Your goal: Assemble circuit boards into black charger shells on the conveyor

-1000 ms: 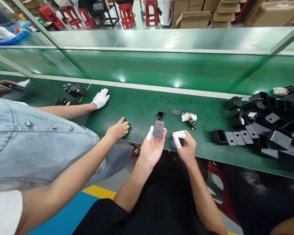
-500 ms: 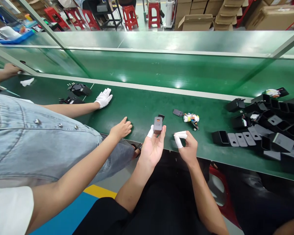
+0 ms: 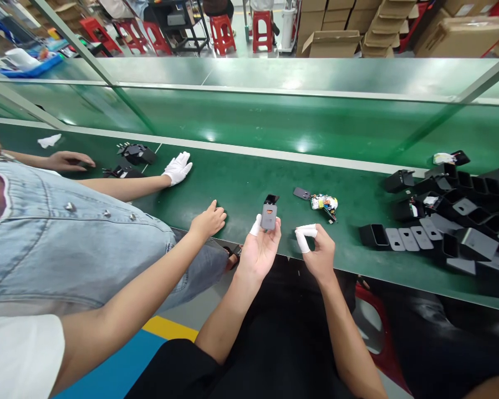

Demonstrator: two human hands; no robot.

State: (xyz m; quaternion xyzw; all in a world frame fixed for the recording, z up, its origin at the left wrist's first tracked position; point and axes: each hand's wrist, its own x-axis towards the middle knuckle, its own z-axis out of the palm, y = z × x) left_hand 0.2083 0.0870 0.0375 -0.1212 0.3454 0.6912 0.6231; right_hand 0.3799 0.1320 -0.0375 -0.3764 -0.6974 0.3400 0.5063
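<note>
Apparently inspecting grey charger point(image 3: 269, 217) over desk point(image 3: 237, 177) near its edge, pinching it in left grip point(image 3: 256, 252), holding right grip point(image 3: 319, 246) with fingertips pressed together, probably needing a steady turn next.

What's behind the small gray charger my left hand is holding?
Just past the charger in your left hand, a shiny black piece shows, with green table beyond. The charger covers the rest; whether the two join, I can't tell.

Left fingers point(image 3: 255, 226) hold 1 gray charger point(image 3: 269, 220) over green bench point(image 3: 228, 174).
</note>
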